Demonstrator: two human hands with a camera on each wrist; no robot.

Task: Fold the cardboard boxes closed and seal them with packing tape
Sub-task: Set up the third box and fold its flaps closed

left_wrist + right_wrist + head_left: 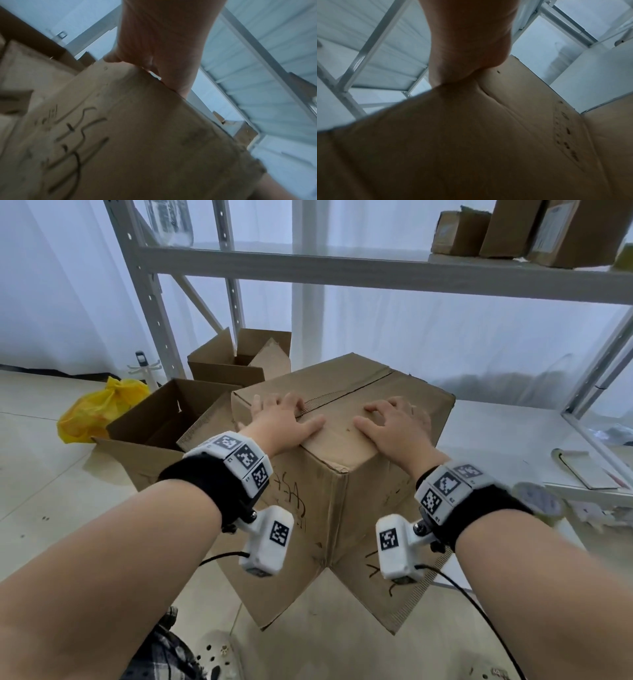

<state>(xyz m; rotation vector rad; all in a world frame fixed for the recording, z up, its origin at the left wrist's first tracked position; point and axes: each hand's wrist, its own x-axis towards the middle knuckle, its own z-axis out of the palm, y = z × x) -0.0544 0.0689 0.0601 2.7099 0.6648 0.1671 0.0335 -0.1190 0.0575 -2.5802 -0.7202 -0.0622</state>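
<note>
A large brown cardboard box stands on the floor in front of me, corner toward me, with black handwriting on its sides. Its top flaps are folded down and meet along a seam. My left hand lies flat on the left part of the top with fingers spread. My right hand lies flat on the right part, fingers slightly bent. The left wrist view shows the box side under the palm. In the right wrist view the box fills the lower frame. No tape shows on the seam.
Two open cardboard boxes stand behind on the left, beside a yellow plastic bag. A grey metal shelving rack rises behind, holding small boxes at upper right. A lower white shelf on the right carries small items.
</note>
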